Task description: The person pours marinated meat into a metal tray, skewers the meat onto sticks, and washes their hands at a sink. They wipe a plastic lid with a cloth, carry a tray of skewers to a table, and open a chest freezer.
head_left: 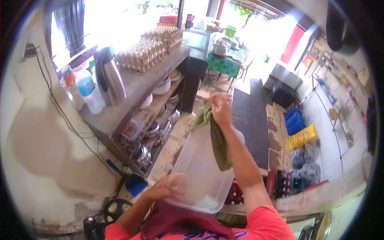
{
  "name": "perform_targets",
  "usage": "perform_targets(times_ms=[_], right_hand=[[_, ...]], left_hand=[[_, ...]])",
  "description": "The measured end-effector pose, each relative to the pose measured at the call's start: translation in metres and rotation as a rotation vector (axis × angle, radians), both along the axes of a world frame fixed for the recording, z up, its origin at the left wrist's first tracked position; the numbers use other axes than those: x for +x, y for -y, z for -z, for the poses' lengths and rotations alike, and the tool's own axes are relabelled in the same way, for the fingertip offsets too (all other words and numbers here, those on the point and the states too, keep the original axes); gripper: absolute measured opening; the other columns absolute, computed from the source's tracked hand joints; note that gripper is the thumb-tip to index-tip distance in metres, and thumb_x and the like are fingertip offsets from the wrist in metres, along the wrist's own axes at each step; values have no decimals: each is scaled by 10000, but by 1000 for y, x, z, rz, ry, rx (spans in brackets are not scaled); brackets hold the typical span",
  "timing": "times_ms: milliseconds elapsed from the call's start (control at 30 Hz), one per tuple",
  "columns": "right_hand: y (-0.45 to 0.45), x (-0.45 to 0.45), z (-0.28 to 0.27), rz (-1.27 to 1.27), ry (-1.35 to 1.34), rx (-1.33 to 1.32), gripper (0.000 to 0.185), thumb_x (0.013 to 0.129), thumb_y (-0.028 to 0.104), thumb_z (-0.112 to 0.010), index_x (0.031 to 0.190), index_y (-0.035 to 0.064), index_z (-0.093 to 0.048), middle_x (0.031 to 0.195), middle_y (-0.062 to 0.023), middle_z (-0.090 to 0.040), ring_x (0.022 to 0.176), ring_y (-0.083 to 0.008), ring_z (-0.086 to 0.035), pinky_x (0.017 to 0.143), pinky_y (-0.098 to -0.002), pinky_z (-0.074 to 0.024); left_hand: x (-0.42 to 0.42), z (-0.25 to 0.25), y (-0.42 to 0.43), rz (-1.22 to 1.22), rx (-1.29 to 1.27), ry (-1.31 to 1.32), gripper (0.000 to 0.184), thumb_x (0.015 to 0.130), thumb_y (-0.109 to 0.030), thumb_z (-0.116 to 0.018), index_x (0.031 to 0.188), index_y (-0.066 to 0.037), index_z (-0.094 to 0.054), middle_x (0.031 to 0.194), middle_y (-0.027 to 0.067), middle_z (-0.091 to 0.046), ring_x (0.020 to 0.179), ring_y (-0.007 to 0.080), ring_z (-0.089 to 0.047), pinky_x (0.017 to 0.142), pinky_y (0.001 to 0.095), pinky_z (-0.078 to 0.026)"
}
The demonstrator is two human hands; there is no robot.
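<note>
Pretty sure we're in a kitchen, though we can't tell if it's a home's or a small eatery's. We've got loads of eggs in stacked trays on a long counter, plus a metal flask and a plastic water bottle. Underneath, we see bowls and metal pots. Farther back there's a table in a green checked cloth with a cooking pot on it, and we're looking out into bright daylight.
</note>
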State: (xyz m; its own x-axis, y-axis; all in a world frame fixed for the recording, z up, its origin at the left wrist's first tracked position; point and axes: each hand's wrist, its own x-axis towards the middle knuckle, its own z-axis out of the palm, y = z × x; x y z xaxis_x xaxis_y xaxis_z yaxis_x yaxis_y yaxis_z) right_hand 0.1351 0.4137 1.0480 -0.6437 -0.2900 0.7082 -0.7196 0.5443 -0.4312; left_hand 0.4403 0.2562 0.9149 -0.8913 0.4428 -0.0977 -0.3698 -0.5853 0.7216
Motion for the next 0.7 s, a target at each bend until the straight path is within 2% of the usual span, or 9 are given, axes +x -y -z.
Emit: perform_targets(times_ms=[67, 100, 200, 300, 400, 433, 567, 667, 700], right_hand=[[4, -12, -22, -466, 355, 328, 378, 698, 292, -719, 1000, 77, -640, 912, -146, -612, 950, -324, -548, 862, -383, -419], [11, -21, -51, -313, 605, 756, 552, 620, 328, -775, 1079, 69, -611, 1047, -146, -607, 1048, -294, -542, 922, -351, -409], [1, -84, -65, -504, 648, 698, 598, 619, 256, -796, 1130, 38, -574, 1148, -134, -579, 1066, -253, -546, 943, -349, -408], [-6, -110, -85, -888, 787, 63, 656, 606, 173, -814, 1175, 8, -533, 1209, -120, -539, 1066, -207, -540, 945, -343, -409], [-34, -160, -106, -842, 1143, 206, 629, 606, 133, -818, 1156, -3, -546, 1137, -91, -584, 998, -170, -566, 904, -329, -437], [-44, -175, -107, -571, 1163, 501, 586, 591, 165, -831, 1098, -6, -592, 997, -74, -641, 917, -141, -590, 836, -293, -467], [-40, -194, -84, -427, 869, 617, 478, 562, 262, -837, 915, -5, -659, 805, -59, -671, 786, -131, -616, 728, -269, -487], [-29, -223, -102, -421, 852, 843, 517, 544, 332, -830, 889, -11, -654, 803, -102, -675, 758, -168, -639, 705, -294, -500], [-23, -241, -106, -404, 757, 933, 538, 532, 346, -829, 893, -11, -653, 806, -121, -674, 757, -183, -647, 699, -306, -505]], left_hand=[[-43, 0, 13, 37, 94, -26, 819, 666, -54, -634, 1391, -66, -254, 1305, 206, -442, 1141, 342, -506, 907, 484, -455], [-68, 1, 20, 71, 104, -57, 833, 678, -130, -674, 1390, -64, -248, 1316, 212, -426, 1145, 355, -499, 908, 490, -452], [-136, -5, 26, 141, 113, -100, 859, 714, -282, -738, 1382, -54, -248, 1325, 229, -410, 1147, 378, -492, 908, 498, -450], [-222, -48, 27, 152, 80, -139, 760, 745, -243, -685, 1355, -34, -283, 1280, 238, -455, 1120, 373, -518, 898, 491, -457], [-278, -65, 29, 216, 44, -212, 656, 742, -124, -613, 1318, -10, -320, 1222, 246, -503, 1068, 376, -554, 871, 496, -476], [-288, -64, 25, 218, 52, -192, 634, 728, -83, -586, 1303, 1, -331, 1198, 252, -519, 1040, 377, -571, 850, 500, -489], [-347, -59, 7, 215, -11, -41, 491, 693, 89, -463, 1176, 14, -419, 1025, 243, -590, 867, 348, -644, 716, 440, -554], [-405, -94, -12, 26, -213, -51, 503, 629, 116, -452, 1129, 68, -440, 984, 308, -582, 844, 420, -631, 672, 509, -556], [-426, -103, -20, -63, -180, -30, 450, 589, 154, -424, 1029, 83, -489, 886, 287, -594, 805, 429, -632, 653, 520, -555]])
